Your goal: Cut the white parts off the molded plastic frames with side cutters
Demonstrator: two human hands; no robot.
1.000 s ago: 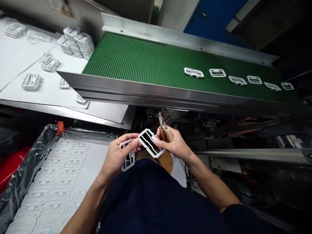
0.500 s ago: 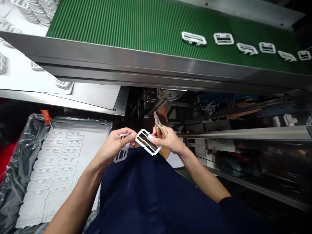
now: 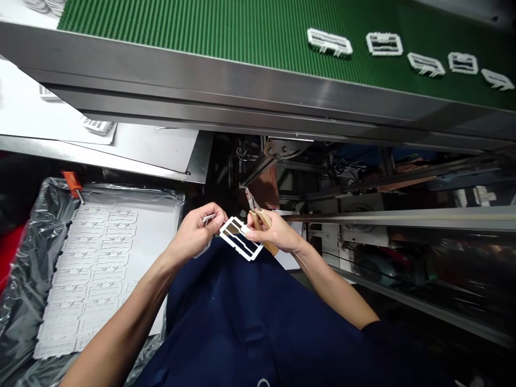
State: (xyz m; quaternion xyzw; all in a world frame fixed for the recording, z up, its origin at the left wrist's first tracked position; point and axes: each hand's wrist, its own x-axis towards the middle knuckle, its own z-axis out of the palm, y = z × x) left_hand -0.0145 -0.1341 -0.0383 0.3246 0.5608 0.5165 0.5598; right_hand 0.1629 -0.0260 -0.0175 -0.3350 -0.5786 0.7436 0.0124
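Observation:
My left hand [image 3: 199, 230] is closed around a white plastic frame [image 3: 207, 220], which it mostly hides. In my right hand [image 3: 281, 232] are small nippers [image 3: 263, 217] with tan handles, their metal jaws pointing up and away from me. The same hand pinches a second white plastic frame [image 3: 236, 248] between thumb and fingers. This frame is rectangular, with long openings and a bar through the middle, and is tilted over my lap. Its left corner is close to my left fingertips; whether they touch it I cannot tell.
Several similar white frames lie on a green ribbed conveyor belt [image 3: 201, 32] behind a metal side rail [image 3: 193, 80]. To the left, a plastic-lined box [image 3: 161, 201] holds rows of white frames, with an orange-handled tool [image 3: 72, 184] on its rim. A white-topped table [image 3: 153, 150] stands beyond it.
The view has shifted, so the belt sits higher. Both hands stay close together. The left-hand frame has turned and shows less, and the nippers' jaws lean slightly more to the left.

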